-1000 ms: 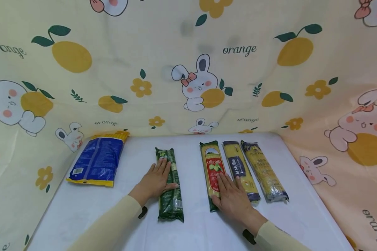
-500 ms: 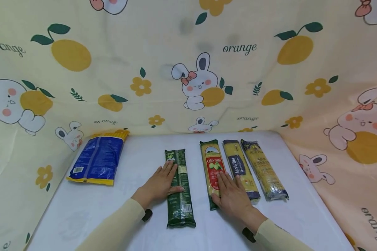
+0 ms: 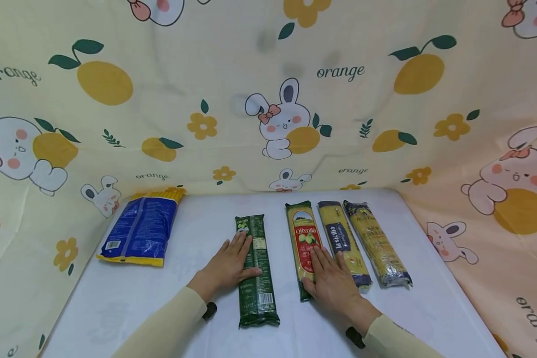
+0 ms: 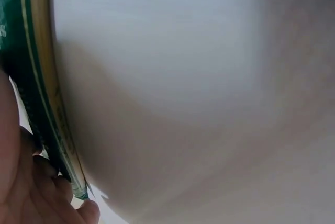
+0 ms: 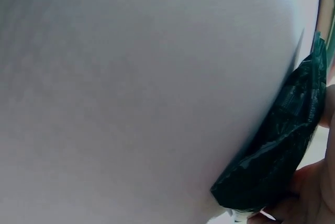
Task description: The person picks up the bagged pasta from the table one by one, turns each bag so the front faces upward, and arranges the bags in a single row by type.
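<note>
My left hand point(image 3: 225, 263) lies on a dark green spaghetti pack point(image 3: 260, 288), fingers stretched along its left part and thumb across its middle. This pack's printed back, with a barcode, faces up. Over on the right, my right hand point(image 3: 333, 286) rests with extended fingers on an Olivoila spaghetti pack point(image 3: 303, 233), red label upward, and overlaps the lower part of a yellow La Sicilia pasta pack point(image 3: 339, 233). In the left wrist view the green pack's edge point(image 4: 47, 88) runs past curled-looking fingertips. The right wrist view shows a dark green pack end point(image 5: 272, 150) beside that hand.
A third yellow pasta pack point(image 3: 376, 243) lies slanted at the right of the row. A blue and yellow bag point(image 3: 138, 228) lies at the table's back left. Patterned cloth point(image 3: 232, 64) rises behind and beside the white table point(image 3: 197, 209).
The green spaghetti pack has shifted right and slightly nearer under my left hand, and now lies flatter; it stays put over the last half second. My right hand has held its place.
</note>
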A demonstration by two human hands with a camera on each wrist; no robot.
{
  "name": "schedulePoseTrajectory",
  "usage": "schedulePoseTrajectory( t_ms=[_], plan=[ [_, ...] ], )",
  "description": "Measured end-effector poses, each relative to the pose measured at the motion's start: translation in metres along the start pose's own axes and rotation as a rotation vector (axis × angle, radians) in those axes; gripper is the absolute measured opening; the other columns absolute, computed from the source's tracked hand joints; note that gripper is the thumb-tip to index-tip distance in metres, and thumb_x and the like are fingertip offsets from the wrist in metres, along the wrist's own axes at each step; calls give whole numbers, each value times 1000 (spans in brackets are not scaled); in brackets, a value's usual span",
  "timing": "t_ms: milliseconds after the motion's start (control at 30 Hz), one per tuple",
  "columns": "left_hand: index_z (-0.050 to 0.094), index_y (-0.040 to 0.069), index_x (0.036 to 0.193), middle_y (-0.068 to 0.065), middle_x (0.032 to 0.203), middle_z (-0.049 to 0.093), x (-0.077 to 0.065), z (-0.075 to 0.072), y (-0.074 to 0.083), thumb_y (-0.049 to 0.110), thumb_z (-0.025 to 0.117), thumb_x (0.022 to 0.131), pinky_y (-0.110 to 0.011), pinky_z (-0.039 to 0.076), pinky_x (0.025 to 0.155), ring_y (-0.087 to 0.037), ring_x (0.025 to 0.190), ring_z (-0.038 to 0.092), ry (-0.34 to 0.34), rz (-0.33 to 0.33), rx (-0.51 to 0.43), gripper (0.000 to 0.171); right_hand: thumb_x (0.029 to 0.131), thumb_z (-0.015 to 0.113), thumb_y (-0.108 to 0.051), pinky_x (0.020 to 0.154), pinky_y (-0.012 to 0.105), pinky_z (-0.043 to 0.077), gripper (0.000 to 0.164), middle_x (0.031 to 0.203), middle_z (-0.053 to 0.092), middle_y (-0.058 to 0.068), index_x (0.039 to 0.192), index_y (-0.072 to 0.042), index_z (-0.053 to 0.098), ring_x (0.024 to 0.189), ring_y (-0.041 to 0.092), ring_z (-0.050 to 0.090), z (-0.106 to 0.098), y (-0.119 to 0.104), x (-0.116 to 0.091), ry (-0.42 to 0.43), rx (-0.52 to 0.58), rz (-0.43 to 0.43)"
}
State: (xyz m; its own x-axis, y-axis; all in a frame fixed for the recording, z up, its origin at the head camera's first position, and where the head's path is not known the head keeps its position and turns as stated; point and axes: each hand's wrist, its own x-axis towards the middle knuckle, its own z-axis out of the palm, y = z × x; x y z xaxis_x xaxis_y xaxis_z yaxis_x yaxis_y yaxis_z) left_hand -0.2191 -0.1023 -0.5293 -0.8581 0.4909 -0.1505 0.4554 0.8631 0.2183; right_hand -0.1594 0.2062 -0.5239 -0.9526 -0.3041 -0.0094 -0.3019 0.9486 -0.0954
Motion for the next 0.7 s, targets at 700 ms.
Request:
schedulePoseTrajectory(
  t_ms=[700],
  plan=[
    [27, 9, 168, -13, 176, 18, -1, -7, -1, 74, 40, 102, -64, 26, 125, -31, 163, 18, 30, -12, 72, 93, 92, 79, -42, 106, 59, 50, 46, 115, 72, 13, 117, -4, 71, 112, 34, 68, -7, -52, -5, 321, -67, -90]
  ],
)
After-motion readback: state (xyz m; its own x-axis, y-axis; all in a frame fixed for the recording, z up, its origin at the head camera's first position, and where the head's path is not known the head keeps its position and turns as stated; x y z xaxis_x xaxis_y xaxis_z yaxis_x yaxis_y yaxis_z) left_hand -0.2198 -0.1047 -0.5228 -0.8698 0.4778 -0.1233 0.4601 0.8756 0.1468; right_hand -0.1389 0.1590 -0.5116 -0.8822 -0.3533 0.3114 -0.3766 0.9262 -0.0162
